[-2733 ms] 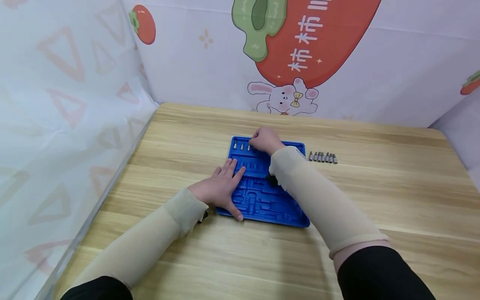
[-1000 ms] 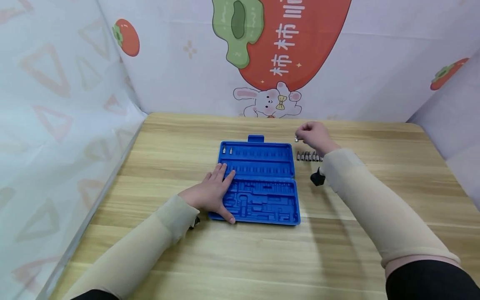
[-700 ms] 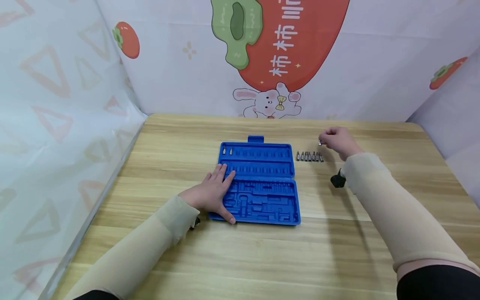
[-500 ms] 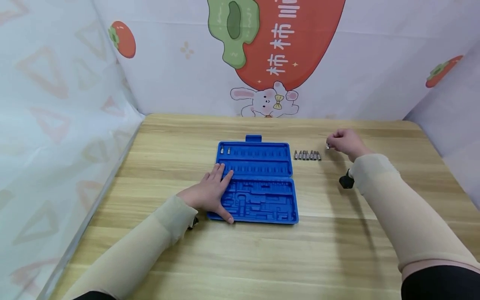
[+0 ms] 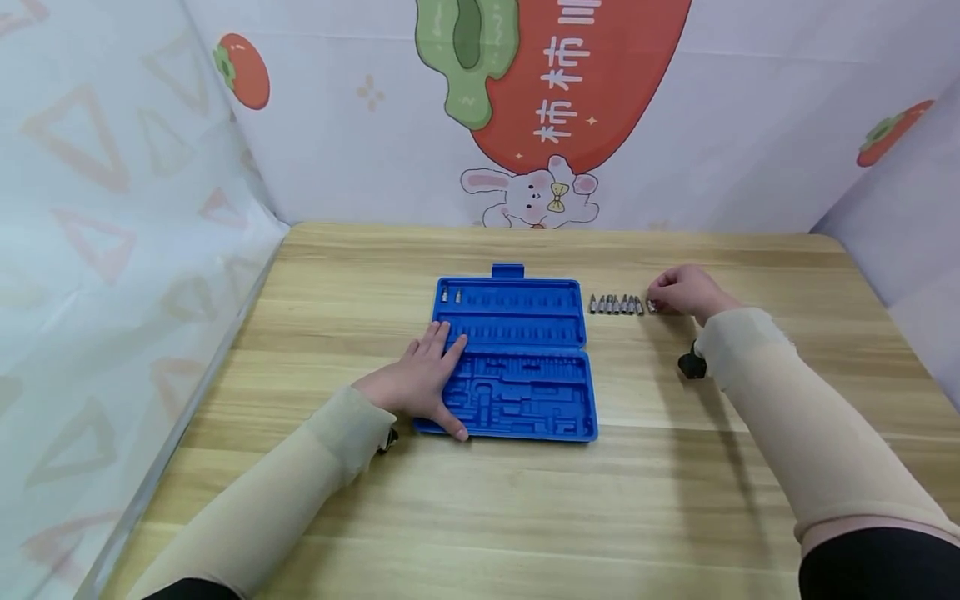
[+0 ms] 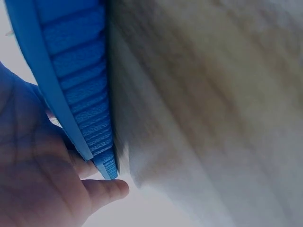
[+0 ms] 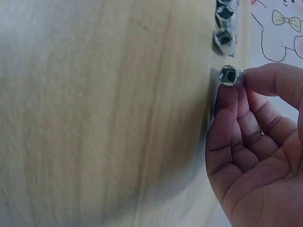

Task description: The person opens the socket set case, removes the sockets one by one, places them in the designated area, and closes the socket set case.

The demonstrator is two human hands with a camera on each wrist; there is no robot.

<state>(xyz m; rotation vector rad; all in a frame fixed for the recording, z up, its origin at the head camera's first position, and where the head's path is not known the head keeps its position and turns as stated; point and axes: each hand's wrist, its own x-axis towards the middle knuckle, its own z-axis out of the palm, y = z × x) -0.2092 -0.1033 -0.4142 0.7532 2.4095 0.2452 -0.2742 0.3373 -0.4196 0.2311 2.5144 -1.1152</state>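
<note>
A blue plastic tool case (image 5: 517, 329) lies unfolded on the table, its moulded slots facing up. My left hand (image 5: 414, 382) rests spread on its left edge; in the left wrist view, fingers lie along the case's ribbed side. Two small metal bit sockets (image 5: 452, 295) sit in the top left slots. Right of the case, several bit sockets (image 5: 617, 305) stand in a row on the table. At the row's right end my right hand (image 5: 688, 293) pinches another bit socket (image 7: 229, 75) between thumb and fingers, its square hole facing the right wrist camera. A small gap separates it from the row.
The wooden table (image 5: 510, 517) ends at a printed cloth backdrop (image 5: 337, 158) behind and a white cloth (image 5: 142, 275) on the left. A tab (image 5: 507, 271) sticks out from the case's far edge.
My right hand took a bit socket from the case's top row, carried it right past the row and lowered it at the row's right end. My left hand stayed on the case.
</note>
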